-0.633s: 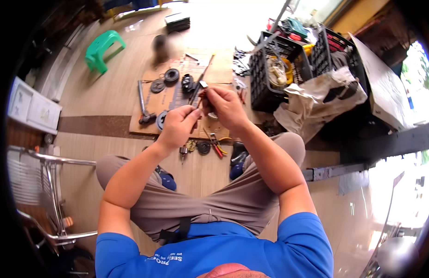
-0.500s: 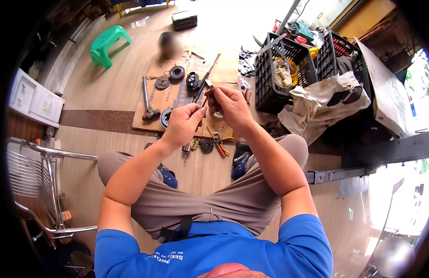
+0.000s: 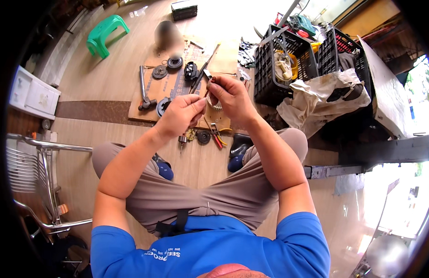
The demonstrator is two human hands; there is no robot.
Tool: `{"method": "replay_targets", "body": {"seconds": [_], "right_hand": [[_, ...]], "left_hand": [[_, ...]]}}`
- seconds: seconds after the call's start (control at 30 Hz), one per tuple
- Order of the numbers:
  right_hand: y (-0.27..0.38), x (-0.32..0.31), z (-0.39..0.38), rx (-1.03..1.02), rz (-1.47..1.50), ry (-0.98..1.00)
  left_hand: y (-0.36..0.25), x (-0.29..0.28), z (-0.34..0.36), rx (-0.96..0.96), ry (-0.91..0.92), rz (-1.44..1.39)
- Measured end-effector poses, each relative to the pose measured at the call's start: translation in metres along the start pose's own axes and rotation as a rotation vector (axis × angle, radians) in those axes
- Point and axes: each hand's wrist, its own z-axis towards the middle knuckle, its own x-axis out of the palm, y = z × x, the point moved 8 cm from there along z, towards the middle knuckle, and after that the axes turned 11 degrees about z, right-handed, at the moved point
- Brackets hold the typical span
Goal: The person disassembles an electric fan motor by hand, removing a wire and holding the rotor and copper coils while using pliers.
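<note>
Between my two hands runs a thin, reddish-brown, copper-coloured strand (image 3: 206,94), mostly covered by my fingers. My left hand (image 3: 181,116) pinches its lower end with thumb and forefinger. My right hand (image 3: 232,98) is closed on the upper end, where a small reddish bit sticks out. Below them lies a cardboard sheet (image 3: 135,110) with a hammer (image 3: 142,90), a dark ring-shaped part (image 3: 174,62), a round disc (image 3: 160,72) and a black housing (image 3: 191,71). A pale toothed ring (image 3: 216,104) shows under my right hand. Pliers (image 3: 217,135) with red and yellow handles lie nearer my feet.
Black plastic crates (image 3: 265,90) holding tools and gloves stand at the right, a stained cloth (image 3: 300,104) draped beside them. A green stool (image 3: 105,36) is at the far left, a metal chair (image 3: 50,185) at the near left. A grey metal beam (image 3: 332,172) juts in from the right.
My right hand has turned and closed further over the strand, so less of it shows. My left hand stays pinched. The whole view has shifted slightly.
</note>
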Motion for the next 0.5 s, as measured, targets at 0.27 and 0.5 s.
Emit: {"method": "replay_targets", "body": {"seconds": [0.27,0.5], "right_hand": [[0.005,0.011,-0.006,-0.041,0.181,0.095],[0.006,0.014,-0.007,-0.037,0.193,0.076]], "left_hand": [[-0.007,0.031,-0.012,0.035,0.428,-0.658],[-0.006,0.032,-0.010,0.065,0.455,-0.664]]}}
